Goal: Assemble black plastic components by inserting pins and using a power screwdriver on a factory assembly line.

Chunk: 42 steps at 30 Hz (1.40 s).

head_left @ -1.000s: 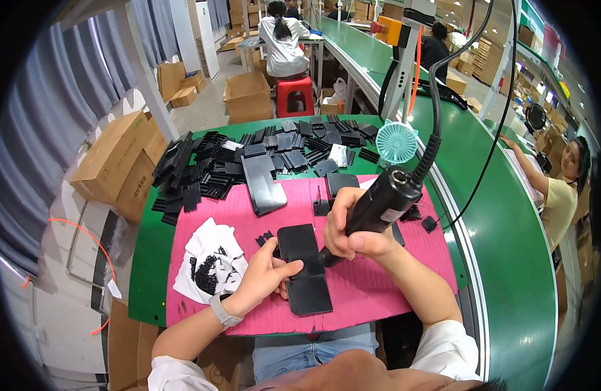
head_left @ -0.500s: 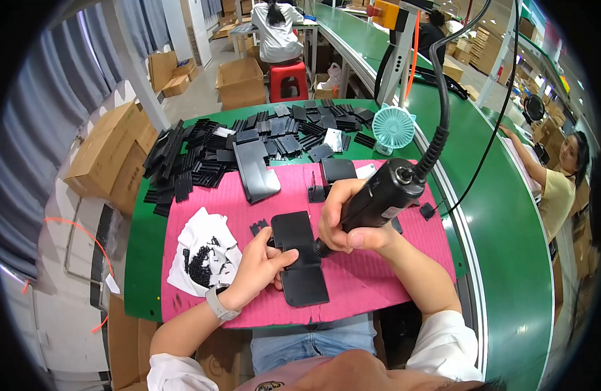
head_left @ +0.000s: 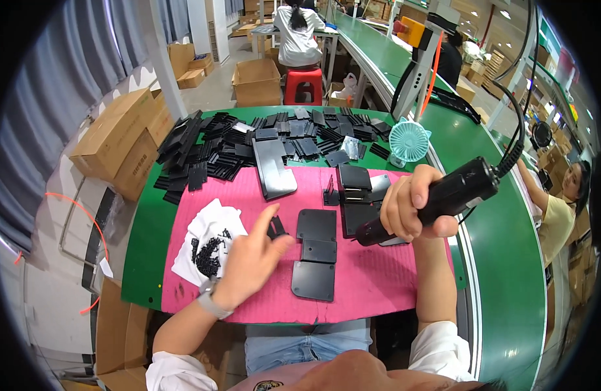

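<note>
Head view, from where I stood watching: both hands had just come off the black three-section part (head_left: 319, 251). Half a second earlier the left hand (head_left: 251, 260) had its thumb and fingers on it, and the corded black driver (head_left: 454, 195) slanted down to its right edge. Now the part lay flat and unheld on the pink mat (head_left: 379, 280), its narrower middle section showing a small dark spot.

The left hand had shifted toward the white cloth (head_left: 203, 221), where small black pieces (head_left: 211, 257) were scattered in a loose pile. Its forefinger and thumb stood apart with nothing visible between them; I couldn't make out the other fingers underneath. Just past the forefinger lay a little black clip (head_left: 276, 226).

The right hand (head_left: 411, 205) had its fingers wrapped firmly around the driver, whose tip had swung to the right, clear of the part. To my eye, that meant the driving was paused while the tool stayed ready in the grip.

Beyond the mat, a heap of black pieces (head_left: 216, 166) covered much of the green tabletop, near a small teal fan (head_left: 409, 141).
</note>
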### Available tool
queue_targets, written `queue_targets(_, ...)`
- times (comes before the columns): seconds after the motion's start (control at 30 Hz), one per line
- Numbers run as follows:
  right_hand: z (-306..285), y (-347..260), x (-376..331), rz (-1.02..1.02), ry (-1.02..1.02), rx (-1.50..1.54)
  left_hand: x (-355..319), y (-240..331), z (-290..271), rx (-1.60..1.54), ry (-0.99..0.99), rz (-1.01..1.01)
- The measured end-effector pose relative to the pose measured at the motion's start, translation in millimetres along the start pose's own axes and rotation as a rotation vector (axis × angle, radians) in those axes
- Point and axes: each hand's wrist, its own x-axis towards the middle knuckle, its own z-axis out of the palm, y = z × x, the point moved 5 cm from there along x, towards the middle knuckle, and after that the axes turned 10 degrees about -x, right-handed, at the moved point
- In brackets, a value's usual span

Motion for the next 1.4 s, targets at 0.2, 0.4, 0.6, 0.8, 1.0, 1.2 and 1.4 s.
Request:
queue_targets(0.2,7,15,-4,0.109,0.034,-0.049,-10,-28,-77,0.790,0.270,0.150)
queue_targets(0.4,13,27,-6,0.169,0.075,-0.078,-7,-53,-77,0.707,0.238,0.122)
queue_targets(0.6,3,33,-15,0.277,0.216,-0.080,-8,-33,-71,0.671,0.381,0.279)
queue_targets(0.8,-1,35,-18,0.383,0.317,-0.145,-6,-35,-64,0.620,0.219,0.224)
queue_targets(1.0,-23,21,9,0.149,0.696,-0.485,-1,-55,-66,0.508,0.195,0.155)
queue_targets(1.2,-106,31,39,0.181,1.024,-0.891,-2,-54,-61,0.497,0.264,0.257)
queue_targets(1.4,-97,49,32,0.227,0.958,-0.860,-4,-52,-62,0.582,0.297,0.283)
